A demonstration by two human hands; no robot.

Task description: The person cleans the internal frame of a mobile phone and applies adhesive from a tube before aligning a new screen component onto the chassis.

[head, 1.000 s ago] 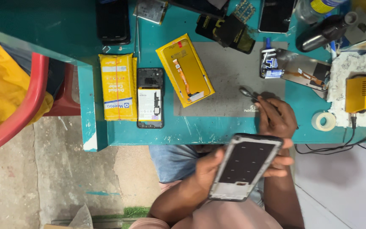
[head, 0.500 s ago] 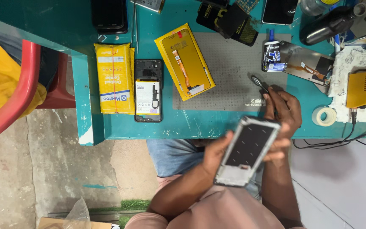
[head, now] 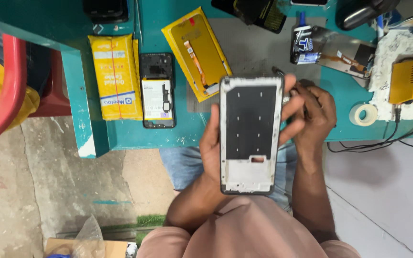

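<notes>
I see my left hand (head: 214, 149) gripping a flat phone frame (head: 250, 135) upright above my lap, its black centre panel matte and its white rim scuffed with residue; my right hand (head: 315, 111) pinches thin metal tweezers (head: 279, 72) behind the frame's top corner. The teal surface (head: 244, 136) is chipped at the edges and carries a grey mat (head: 256, 50), glossy yellow boxes (head: 116, 76), an opened phone (head: 157, 90) and a tape roll (head: 364, 114), above a rough concrete floor (head: 39, 181).
</notes>
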